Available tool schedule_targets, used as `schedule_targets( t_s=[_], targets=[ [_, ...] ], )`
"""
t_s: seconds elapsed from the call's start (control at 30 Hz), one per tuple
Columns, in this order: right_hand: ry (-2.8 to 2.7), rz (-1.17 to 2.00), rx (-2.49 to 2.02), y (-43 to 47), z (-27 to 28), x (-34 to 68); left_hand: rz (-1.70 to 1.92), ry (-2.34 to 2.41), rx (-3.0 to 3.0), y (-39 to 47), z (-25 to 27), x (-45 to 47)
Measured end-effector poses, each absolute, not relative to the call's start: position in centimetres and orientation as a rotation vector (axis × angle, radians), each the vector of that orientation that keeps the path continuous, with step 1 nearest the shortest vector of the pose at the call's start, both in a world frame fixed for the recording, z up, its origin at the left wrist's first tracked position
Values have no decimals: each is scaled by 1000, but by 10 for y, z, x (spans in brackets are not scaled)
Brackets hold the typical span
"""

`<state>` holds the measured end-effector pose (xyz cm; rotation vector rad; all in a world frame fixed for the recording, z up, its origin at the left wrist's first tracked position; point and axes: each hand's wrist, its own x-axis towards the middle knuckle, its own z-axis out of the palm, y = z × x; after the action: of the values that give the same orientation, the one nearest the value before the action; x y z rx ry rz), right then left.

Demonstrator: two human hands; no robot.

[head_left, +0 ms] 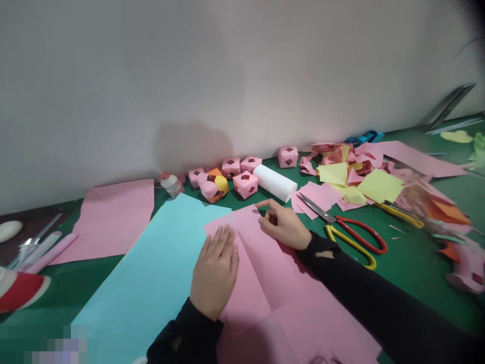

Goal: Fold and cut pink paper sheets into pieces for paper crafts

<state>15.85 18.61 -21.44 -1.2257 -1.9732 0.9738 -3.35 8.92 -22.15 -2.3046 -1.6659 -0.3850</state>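
My left hand (215, 270) lies flat, fingers together, on a smaller piece of pink paper (252, 298). That piece rests over a large creased pink sheet (314, 303). At the sheet's far edge is my right hand (284, 222), its index finger stretched out to the paper and its other fingers loosely curled. Thumb and index fingertip are apart, and I see nothing held between them. Beneath the pink paper's left side lies a large light-blue sheet (151, 273). Scissors (333, 220) with one red and one yellow handle lie beside my right wrist, blades apart.
Several folded pink paper balls (245, 185) and a white roll (275, 183) stand near the wall. A glue bottle (171, 184) is left of them. Pink and yellow scraps (350, 174) pile up at right. Another pink sheet (113, 222) and a red-and-white container (22, 290) sit at left.
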Motion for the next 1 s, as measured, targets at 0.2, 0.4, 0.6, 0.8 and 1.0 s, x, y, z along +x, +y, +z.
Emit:
schedule_targets(
  t_s=[0.2,0.4,0.6,0.8,1.0],
  targets=[
    [-1920,1038,-1209,186,-214,159,-361,-1724,-2307,90,-221,-34],
    [-1915,1125,-1184,185,-214,159,-305,-1871,-2261,90,-219,-35],
    [-1948,1036,-1229,186,-217,158,-292,-1778,-2294,87,-219,-32],
    [-1990,988,-1253,185,-213,158,-156,-1827,-2289,84,-224,-31],
    [-2059,958,-1255,185,-212,158,-137,-1846,-2288,83,-222,-30]
  ],
)
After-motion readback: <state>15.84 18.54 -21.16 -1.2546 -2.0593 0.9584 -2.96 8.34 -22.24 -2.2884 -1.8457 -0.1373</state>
